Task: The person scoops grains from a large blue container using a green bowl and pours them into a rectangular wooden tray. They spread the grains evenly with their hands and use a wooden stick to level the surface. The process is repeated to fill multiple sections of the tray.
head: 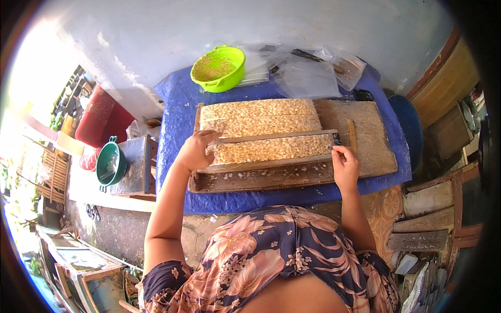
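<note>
A long slab of pale soybeans in clear plastic (270,150) lies within a narrow wooden frame near the front of a wooden board. My left hand (197,150) rests at its left end, thumb and fingers apart. At the slab's right end, my right hand (346,166) pinches a small dark object (331,148) between thumb and forefinger; what it is cannot be made out. A black piece (336,139) sits at that end of the frame. Behind the frame lie wider wrapped soybean slabs (258,115), side by side. A wooden rail (266,177) runs along the front.
A blue tarpaulin (176,117) covers the table. Towards the wall stand a lime-green basin (219,70) with soybean residue and clear plastic sheets (309,76). A thin wooden strip (351,135) lies on the bare board (372,137). A green colander (110,163) is left of the table.
</note>
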A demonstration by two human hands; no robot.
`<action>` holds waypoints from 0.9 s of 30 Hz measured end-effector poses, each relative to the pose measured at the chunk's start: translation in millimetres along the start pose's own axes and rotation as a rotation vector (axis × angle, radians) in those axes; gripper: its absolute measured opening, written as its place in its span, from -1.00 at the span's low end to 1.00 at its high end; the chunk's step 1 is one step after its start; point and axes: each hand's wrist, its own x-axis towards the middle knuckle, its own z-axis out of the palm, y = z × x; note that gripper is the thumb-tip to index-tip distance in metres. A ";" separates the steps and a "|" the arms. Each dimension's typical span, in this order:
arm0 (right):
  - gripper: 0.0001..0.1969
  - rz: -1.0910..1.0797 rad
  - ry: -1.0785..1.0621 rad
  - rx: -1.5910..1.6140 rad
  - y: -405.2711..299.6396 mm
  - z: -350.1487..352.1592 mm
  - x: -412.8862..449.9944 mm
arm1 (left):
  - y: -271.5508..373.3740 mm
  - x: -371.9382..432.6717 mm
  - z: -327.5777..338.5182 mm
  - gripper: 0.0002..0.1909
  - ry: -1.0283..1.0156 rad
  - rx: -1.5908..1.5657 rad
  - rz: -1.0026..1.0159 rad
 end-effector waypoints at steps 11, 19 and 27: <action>-0.91 -0.019 -0.028 0.029 -33.5 27.7 -11.7 | -44.2 -4.6 10.4 -0.84 0.038 -0.005 0.020; -0.90 -0.038 -0.023 -0.027 -42.0 36.5 -20.3 | -44.1 -2.5 10.3 -0.87 0.031 -0.027 0.005; -0.91 -0.017 -0.020 -0.028 -57.7 41.8 -26.5 | -62.0 -11.0 5.8 -0.84 0.093 -0.114 0.121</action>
